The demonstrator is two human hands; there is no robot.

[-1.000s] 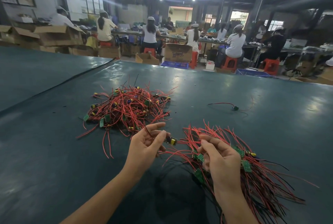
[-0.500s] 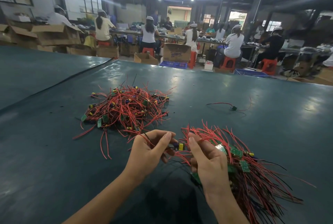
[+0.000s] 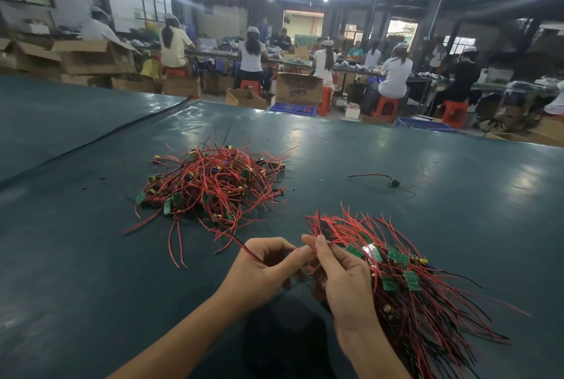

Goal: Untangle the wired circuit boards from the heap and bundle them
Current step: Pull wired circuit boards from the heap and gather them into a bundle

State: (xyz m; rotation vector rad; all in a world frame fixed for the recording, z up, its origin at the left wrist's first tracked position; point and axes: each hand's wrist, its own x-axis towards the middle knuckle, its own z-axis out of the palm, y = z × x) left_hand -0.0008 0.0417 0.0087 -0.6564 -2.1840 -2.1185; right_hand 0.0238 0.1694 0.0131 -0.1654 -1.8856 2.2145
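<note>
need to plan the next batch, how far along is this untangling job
Roughly halfway, at a guess. Done: a combed-out bundle of wired boards, gripped by the right hand. In hand: the left hand pinches one more board's wire beside it. Left: the tangled heap and a stray wired board farther out.

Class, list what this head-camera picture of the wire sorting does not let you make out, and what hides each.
Head view:
- Board on the wire that the left hand grips: covered by its fingers and the right hand.
- Near end of the bundle in the right hand: cut off by bottom edge.
- Board count in the heap: buried under tangled wires.
- Parts of the lone board: too small.
</note>
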